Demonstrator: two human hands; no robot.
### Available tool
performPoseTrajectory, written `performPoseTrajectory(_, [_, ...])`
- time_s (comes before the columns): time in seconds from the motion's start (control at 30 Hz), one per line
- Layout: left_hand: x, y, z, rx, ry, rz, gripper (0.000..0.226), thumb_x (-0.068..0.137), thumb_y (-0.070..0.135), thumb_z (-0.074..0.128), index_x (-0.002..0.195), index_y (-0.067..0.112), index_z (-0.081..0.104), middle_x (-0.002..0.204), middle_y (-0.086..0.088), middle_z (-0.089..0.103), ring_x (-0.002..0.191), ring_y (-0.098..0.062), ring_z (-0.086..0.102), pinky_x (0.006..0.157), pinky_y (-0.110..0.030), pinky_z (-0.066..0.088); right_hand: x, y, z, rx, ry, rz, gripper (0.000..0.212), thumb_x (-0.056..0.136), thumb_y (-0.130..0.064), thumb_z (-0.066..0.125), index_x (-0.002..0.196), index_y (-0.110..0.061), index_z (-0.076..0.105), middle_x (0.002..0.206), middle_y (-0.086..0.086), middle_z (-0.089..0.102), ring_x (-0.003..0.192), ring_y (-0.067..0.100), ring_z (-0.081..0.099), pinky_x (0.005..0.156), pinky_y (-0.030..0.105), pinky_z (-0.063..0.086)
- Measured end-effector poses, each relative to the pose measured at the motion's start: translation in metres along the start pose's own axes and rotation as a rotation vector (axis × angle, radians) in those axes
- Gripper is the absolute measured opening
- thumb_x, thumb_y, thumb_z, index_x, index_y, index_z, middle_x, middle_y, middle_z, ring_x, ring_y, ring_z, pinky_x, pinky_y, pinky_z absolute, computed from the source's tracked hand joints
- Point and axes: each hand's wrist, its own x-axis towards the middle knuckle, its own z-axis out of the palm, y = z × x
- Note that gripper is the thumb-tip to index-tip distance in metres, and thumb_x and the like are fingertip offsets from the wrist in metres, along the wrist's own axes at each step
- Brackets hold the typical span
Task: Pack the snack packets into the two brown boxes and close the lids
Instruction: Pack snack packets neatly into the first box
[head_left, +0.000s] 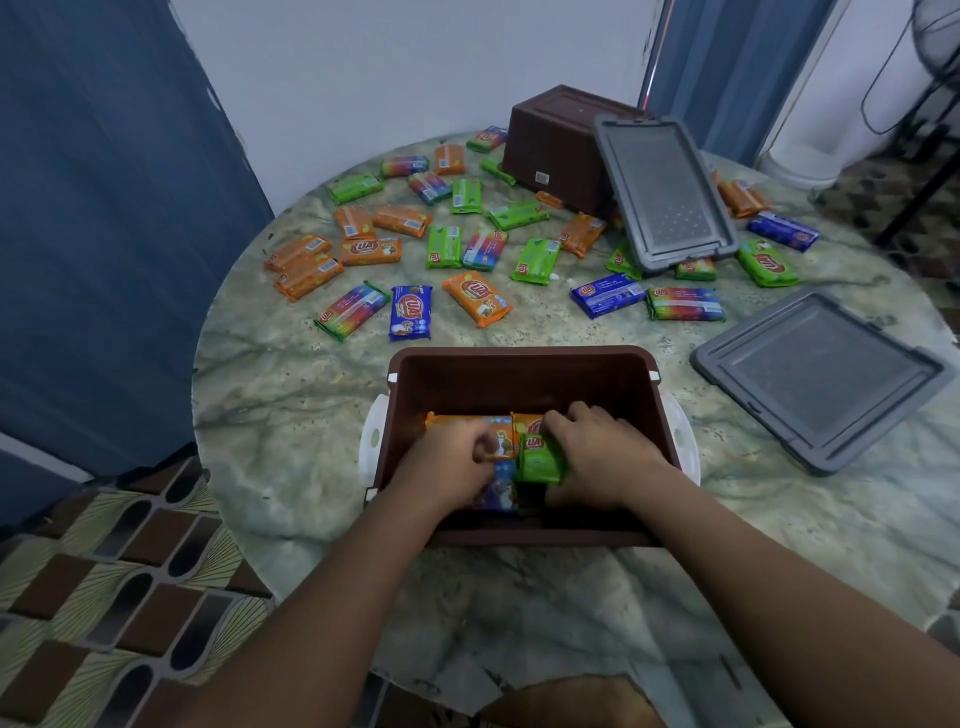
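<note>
While both hands work down inside the near brown box (524, 374), the risk is plain: packets laid loose or crooked on the bottom layer could waste room, and then the stack may ride too high for a lid to shut. A careless nudge of the green packet (540, 460) could also tip it across the orange packets (470, 423) lying flat beneath it. And look how many packets (478, 299) lie scattered over the marble surface (291, 415) — hurry this and the count splits badly between boxes.

Left hand (454, 457) is low in the box, fingers curled at the edge of an orange packet, apparently pinching it. Right hand (597, 452) has its fingers wrapped over the green packet, knuckles up, pressing it into place beside the left. Both forearms reach straight in over the near rim.

Far back, the second brown box (550, 140) sits upside down with one grey lid (665, 192) leaning on it; the other grey lid (815, 379) lies flat to the right.
</note>
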Motion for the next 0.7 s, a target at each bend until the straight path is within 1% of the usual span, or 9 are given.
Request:
performPoseTrajectory(0.07, [0.003,-0.002,0.004,0.045,-0.099,-0.019,0.027,0.076,0.021,0.08,0.077,0.038,0.059,0.086,0.011,0.064,0.083,-0.014,0.065,0.071,-0.03,0.053,-0.003,0.0,-0.004,0.092,0.021,0.002,0.069,0.074,-0.066,0.064,0.135,-0.036,0.051,0.121,0.002,0.057,0.111,0.027,0.056,0.09,0.041,0.051])
performPoseTrajectory(0.13, [0.006,-0.003,0.005,0.072,-0.119,-0.029,0.027,0.074,0.025,0.086,0.082,0.039,0.064,0.091,0.009,0.066,0.084,-0.013,0.065,0.07,-0.026,0.05,-0.006,-0.001,-0.008,0.215,0.045,0.016,0.041,0.082,-0.06,0.054,0.117,-0.038,0.059,0.106,0.0,0.067,0.096,0.025,0.063,0.082,0.039,0.056])
performPoseTrajectory(0.17, [0.008,-0.005,0.006,0.081,-0.113,-0.021,0.028,0.071,0.027,0.088,0.084,0.038,0.066,0.093,0.007,0.067,0.083,-0.013,0.064,0.07,-0.025,0.049,-0.006,-0.001,-0.009,0.283,0.052,0.032,0.033,0.084,-0.057,0.051,0.108,-0.036,0.058,0.098,-0.001,0.067,0.09,0.026,0.064,0.079,0.04,0.056])
performPoseTrajectory(0.23, [0.01,-0.006,0.007,0.093,-0.109,0.0,0.031,0.067,0.029,0.091,0.085,0.037,0.068,0.093,0.005,0.067,0.083,-0.015,0.064,0.068,-0.024,0.047,-0.005,0.0,-0.011,0.431,0.04,0.053,0.024,0.087,-0.05,0.053,0.102,-0.031,0.051,0.093,0.001,0.066,0.087,0.027,0.064,0.078,0.042,0.056])
performPoseTrajectory(0.3, [0.011,-0.007,0.007,0.086,-0.122,-0.001,0.034,0.066,0.029,0.091,0.081,0.039,0.063,0.091,0.007,0.066,0.083,-0.014,0.063,0.067,-0.023,0.045,-0.001,0.002,-0.011,0.591,-0.017,0.061,0.023,0.091,-0.038,0.058,0.104,-0.026,0.043,0.096,0.004,0.066,0.088,0.024,0.065,0.08,0.044,0.055])
performPoseTrajectory(0.37, [0.012,-0.007,0.008,0.094,-0.117,-0.003,0.033,0.066,0.027,0.091,0.08,0.04,0.063,0.09,0.009,0.065,0.083,-0.014,0.063,0.068,-0.024,0.047,0.003,0.004,-0.009,0.642,-0.093,0.055,0.021,0.094,-0.028,0.06,0.106,-0.022,0.044,0.102,0.007,0.066,0.095,0.024,0.065,0.086,0.043,0.053])
performPoseTrajectory(0.47, [0.012,-0.008,0.008,0.104,-0.092,0.01,0.031,0.069,0.021,0.088,0.089,0.036,0.071,0.089,0.01,0.062,0.085,-0.014,0.063,0.069,-0.025,0.047,0.009,0.007,-0.002,0.585,-0.144,0.033,0.02,0.094,-0.016,0.057,0.112,-0.024,0.053,0.11,0.006,0.066,0.102,0.023,0.063,0.09,0.038,0.052])
performPoseTrajectory(0.6, [0.011,-0.008,0.008,0.105,-0.092,0.011,0.029,0.073,0.017,0.085,0.093,0.034,0.073,0.092,0.009,0.062,0.088,-0.016,0.064,0.072,-0.027,0.05,0.015,0.012,-0.001,0.666,-0.142,0.06,0.037,0.089,-0.003,0.05,0.108,-0.029,0.068,0.113,0.0,0.069,0.102,0.016,0.067,0.092,0.037,0.058])
performPoseTrajectory(0.7, [0.009,-0.006,0.006,0.113,-0.095,-0.004,0.029,0.074,0.018,0.084,0.094,0.034,0.072,0.099,0.006,0.065,0.09,-0.015,0.062,0.075,-0.03,0.054,0.018,0.013,0.002,0.513,-0.129,0.019,0.037,0.097,-0.006,0.051,0.119,-0.028,0.071,0.115,-0.003,0.06,0.112,0.019,0.062,0.092,0.023,0.048])
